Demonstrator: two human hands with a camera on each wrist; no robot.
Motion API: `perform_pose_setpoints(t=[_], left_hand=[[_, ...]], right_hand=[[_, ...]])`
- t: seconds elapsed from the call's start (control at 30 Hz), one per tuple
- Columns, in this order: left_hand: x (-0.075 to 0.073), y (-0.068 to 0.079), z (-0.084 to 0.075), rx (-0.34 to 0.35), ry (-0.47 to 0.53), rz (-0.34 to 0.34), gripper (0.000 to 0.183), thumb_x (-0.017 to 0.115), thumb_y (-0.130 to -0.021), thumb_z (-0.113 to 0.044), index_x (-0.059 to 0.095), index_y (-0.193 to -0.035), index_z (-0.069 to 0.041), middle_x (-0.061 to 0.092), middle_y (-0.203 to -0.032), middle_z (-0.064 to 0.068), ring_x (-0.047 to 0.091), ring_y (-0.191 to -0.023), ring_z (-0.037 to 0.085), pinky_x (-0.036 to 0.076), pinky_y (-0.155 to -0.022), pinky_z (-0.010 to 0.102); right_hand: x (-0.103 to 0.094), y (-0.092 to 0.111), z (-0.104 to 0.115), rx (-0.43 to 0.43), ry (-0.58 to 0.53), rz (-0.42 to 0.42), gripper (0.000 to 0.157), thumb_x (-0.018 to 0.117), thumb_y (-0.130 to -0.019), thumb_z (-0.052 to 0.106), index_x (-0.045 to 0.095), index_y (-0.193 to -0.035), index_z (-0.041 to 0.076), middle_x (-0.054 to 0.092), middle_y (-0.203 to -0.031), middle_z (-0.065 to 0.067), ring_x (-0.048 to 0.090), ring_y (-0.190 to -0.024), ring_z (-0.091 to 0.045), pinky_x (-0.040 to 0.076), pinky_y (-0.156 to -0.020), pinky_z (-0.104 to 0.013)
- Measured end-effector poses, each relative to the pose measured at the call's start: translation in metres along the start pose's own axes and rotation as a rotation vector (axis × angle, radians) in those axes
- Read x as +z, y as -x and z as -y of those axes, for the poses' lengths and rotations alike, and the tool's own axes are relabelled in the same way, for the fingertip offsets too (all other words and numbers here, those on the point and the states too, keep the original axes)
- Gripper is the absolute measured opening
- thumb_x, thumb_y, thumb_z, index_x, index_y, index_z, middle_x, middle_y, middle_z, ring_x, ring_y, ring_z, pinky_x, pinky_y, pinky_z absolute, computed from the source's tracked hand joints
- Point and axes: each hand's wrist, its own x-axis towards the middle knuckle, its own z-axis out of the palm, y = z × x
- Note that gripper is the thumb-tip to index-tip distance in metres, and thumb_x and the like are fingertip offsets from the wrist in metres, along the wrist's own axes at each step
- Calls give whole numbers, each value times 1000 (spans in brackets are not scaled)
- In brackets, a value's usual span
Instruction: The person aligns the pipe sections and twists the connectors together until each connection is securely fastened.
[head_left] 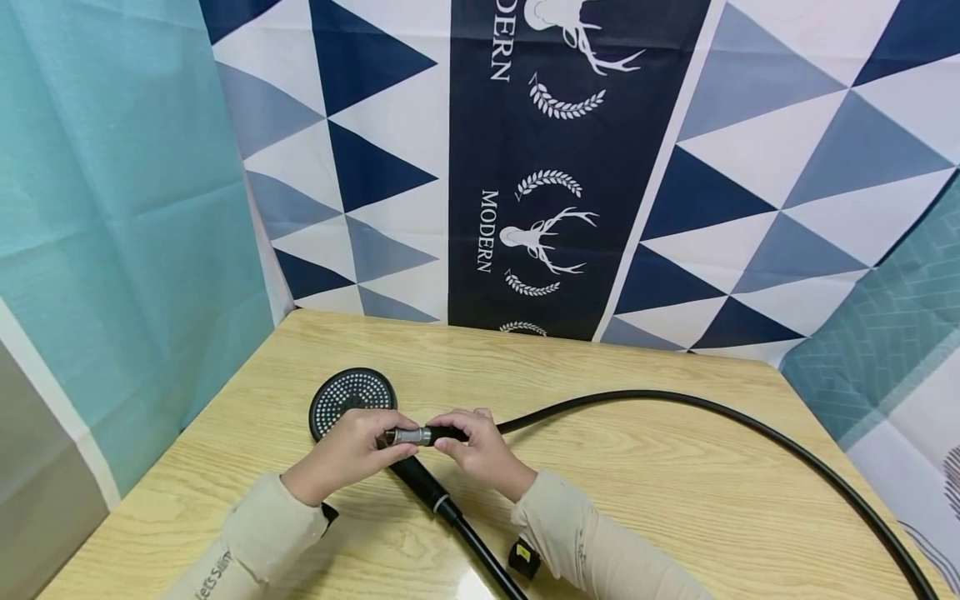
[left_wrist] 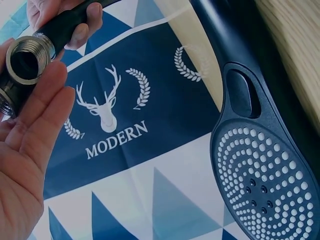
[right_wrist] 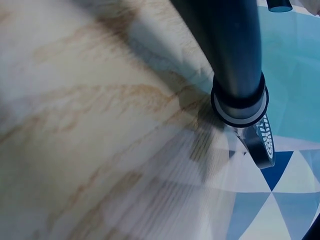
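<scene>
Between thumb and fingers my left hand (head_left: 352,450) pinches a black threaded pipe fitting (left_wrist: 31,60) with silver metal rings. Two threaded openings of it show in the left wrist view, one facing the camera. My right hand (head_left: 480,450) grips the end of a black shower hose (head_left: 675,398), which meets the fitting in line. A round black shower head (head_left: 352,396) with white nozzles lies beneath and beside my left hand, its face up. Its handle (head_left: 418,482) runs toward me under my hands, joined at a silver ring to a black tube (head_left: 483,554).
The pieces are above a light wood table (head_left: 645,492). The hose arcs across its right side to the front. A small black box with a yellow label (head_left: 524,558) is by my right sleeve. Patterned cloth (head_left: 390,167) hangs behind, teal cloth (head_left: 127,208) at the left.
</scene>
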Motion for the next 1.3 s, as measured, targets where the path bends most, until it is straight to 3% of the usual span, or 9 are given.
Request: perform_pose_setpoints(t=[0.17,0.33,0.5,0.67,0.87,1.13,1.3], left_hand=[[4,1,0,6,9,-13,17,76,-76,2,69,-91,0,68,-80,6,55,-66,3,46,-54,19],[7,1,-2,-11,14,-51,19,77,-75,2,69,-92,-1,68,-80,5,57,-67,4,47,-55,21],[14,2,-4,-93,53,-164,25,80,-72,2,66,-93,-1,66,-77,3,56,-63,4,47,-52,22],[22,4,-3,-113,101,-264,26,80,-70,6,66,-91,-1,67,-76,6,60,-62,5,48,-52,22],[27,4,-3,-113,127,-283,23,77,-73,7,66,-92,1,68,-77,7,63,-63,8,49,-52,20],[29,2,-8,-112,69,-318,24,79,-70,6,66,-90,3,67,-74,7,64,-60,9,49,-53,16],[29,-4,-12,-118,9,-326,24,80,-71,3,66,-91,3,66,-73,6,61,-57,6,47,-52,14]], right_hand=[[-2,3,-1,71,-120,63,21,63,-87,-4,61,-107,-7,66,-99,-19,54,-83,-11,43,-78,-25],[-4,3,-4,121,-287,39,17,64,-85,-9,56,-100,-9,62,-90,-25,55,-79,-8,48,-71,-25],[-6,0,-3,137,-329,-14,14,66,-82,-11,60,-94,-11,62,-87,-28,54,-74,-4,47,-66,-22],[-4,0,0,168,-344,-82,15,69,-79,-12,61,-92,-15,64,-89,-30,56,-74,-3,48,-65,-20],[1,4,-1,178,-338,-170,17,72,-73,-15,62,-87,-16,64,-94,-32,61,-84,-2,52,-71,-22],[3,5,-5,26,-155,-211,27,81,-61,-15,63,-81,-7,54,-89,-18,53,-81,-16,54,-69,-32],[1,4,7,-13,-94,-273,24,78,-61,-20,66,-80,-11,58,-84,-19,58,-79,-23,56,-69,-41]])
